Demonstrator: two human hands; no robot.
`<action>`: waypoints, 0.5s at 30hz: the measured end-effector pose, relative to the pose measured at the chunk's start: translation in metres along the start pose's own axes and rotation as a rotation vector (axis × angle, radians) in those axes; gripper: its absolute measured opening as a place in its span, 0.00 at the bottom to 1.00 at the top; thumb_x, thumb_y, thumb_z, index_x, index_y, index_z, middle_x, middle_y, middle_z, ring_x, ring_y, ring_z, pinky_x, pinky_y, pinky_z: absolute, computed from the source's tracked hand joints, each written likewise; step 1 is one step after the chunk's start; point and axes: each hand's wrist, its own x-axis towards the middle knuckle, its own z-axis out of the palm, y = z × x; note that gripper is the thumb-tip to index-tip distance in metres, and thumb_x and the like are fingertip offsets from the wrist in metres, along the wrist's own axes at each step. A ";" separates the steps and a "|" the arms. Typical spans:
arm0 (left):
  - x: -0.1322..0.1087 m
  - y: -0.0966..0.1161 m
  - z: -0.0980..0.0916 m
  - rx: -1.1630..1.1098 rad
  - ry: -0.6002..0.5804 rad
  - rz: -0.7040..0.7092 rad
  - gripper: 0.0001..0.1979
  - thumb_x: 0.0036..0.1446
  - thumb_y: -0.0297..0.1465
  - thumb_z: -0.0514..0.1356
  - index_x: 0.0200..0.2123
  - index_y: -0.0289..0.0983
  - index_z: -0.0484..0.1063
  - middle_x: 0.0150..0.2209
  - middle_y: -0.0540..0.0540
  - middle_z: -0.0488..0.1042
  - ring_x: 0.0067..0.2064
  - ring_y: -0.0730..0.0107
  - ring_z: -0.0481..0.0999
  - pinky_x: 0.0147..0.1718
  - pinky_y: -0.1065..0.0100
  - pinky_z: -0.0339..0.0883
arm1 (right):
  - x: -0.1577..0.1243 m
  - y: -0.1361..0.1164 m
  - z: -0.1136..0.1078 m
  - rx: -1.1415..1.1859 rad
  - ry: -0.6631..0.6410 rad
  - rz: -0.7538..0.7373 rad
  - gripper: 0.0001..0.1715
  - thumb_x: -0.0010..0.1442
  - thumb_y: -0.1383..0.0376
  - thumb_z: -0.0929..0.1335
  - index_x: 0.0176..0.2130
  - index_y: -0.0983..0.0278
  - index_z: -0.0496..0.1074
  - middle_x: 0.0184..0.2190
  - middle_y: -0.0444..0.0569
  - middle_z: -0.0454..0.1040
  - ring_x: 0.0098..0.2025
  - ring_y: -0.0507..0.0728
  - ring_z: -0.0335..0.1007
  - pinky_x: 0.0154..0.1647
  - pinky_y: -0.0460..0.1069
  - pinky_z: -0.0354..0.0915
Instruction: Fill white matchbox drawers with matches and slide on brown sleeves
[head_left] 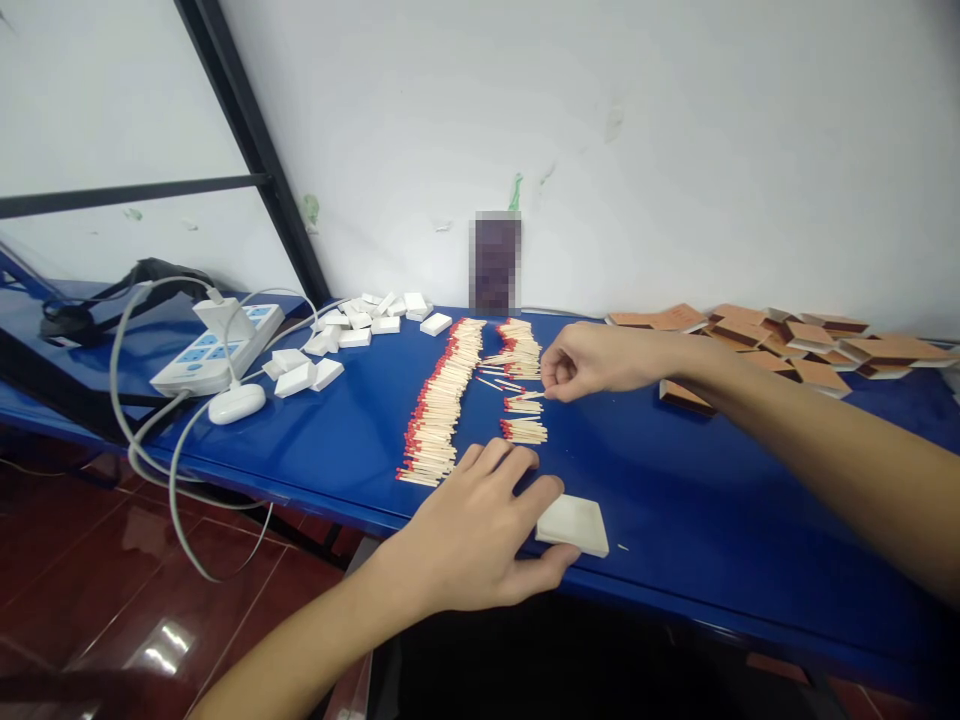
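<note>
My left hand (487, 535) rests at the front of the blue table, thumb and index finger around the left end of a white matchbox tray (574, 524). Its inside looks bare. Beyond it, my right hand (574, 365) is closed in a pinch at a few loose matchsticks (517, 388); exactly how many it holds is hidden. Small bundles of red-tipped matches (525, 431) lie just left of and below the right fingertips. A long row of matches (435, 405) runs from front to back, left of these bundles.
Several white trays (360, 320) lie at the back left. Orange-brown matchbox sleeves (795, 340) are heaped at the right. A white power strip (221, 350) with cables stands near a black metal frame (255, 140). A pixelated dark object (495, 265) leans on the wall.
</note>
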 end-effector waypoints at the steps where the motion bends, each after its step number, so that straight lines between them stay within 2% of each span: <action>1: 0.000 0.000 0.000 -0.002 -0.001 -0.001 0.20 0.65 0.44 0.55 0.51 0.36 0.70 0.46 0.40 0.68 0.47 0.54 0.65 0.47 0.53 0.66 | 0.000 0.000 0.000 0.000 -0.011 0.005 0.08 0.51 0.62 0.69 0.26 0.64 0.73 0.23 0.45 0.74 0.25 0.52 0.64 0.29 0.48 0.60; 15: 0.000 0.000 0.000 0.003 0.016 0.005 0.19 0.65 0.44 0.56 0.50 0.36 0.70 0.46 0.40 0.69 0.47 0.54 0.66 0.47 0.54 0.66 | 0.001 0.013 -0.001 0.035 -0.097 0.012 0.08 0.51 0.61 0.69 0.26 0.63 0.74 0.23 0.45 0.74 0.25 0.52 0.64 0.26 0.47 0.59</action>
